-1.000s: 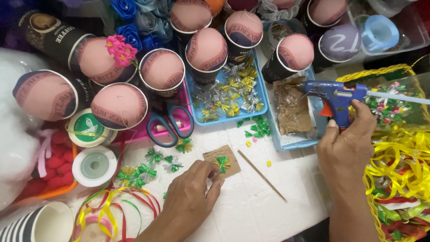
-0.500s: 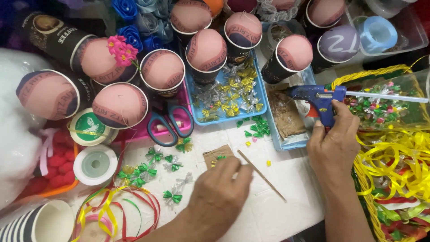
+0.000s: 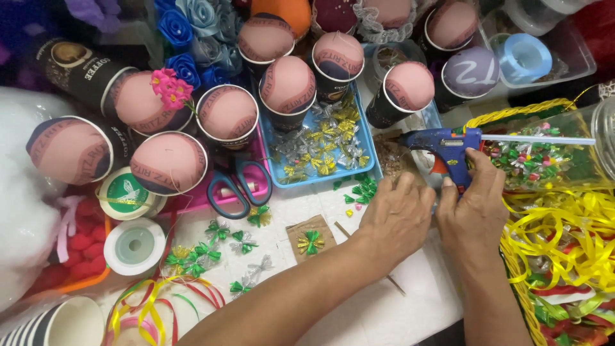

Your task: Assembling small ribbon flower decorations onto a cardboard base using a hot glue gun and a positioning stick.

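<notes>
A white surface (image 3: 397, 314) is crowded with craft supplies. Covered paper cups (image 3: 170, 163) are lined up along the back, most undecorated. A blue tray (image 3: 368, 150) is filled with gold and silver bows; a yellow basket (image 3: 512, 256) is stuffed with ribbon. The blue glue gun (image 3: 448, 150) is gripped by the right hand (image 3: 474, 211); the left hand (image 3: 397, 218), loosely curled and holding nothing visible, is placed beside it. One green-gold bow (image 3: 312, 241) is set on brown card.

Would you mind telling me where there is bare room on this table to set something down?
Bare white tabletop lies between the two forearms, below the wooden stick. Around the small bows, scissors and blue tray it is crowded.
</notes>
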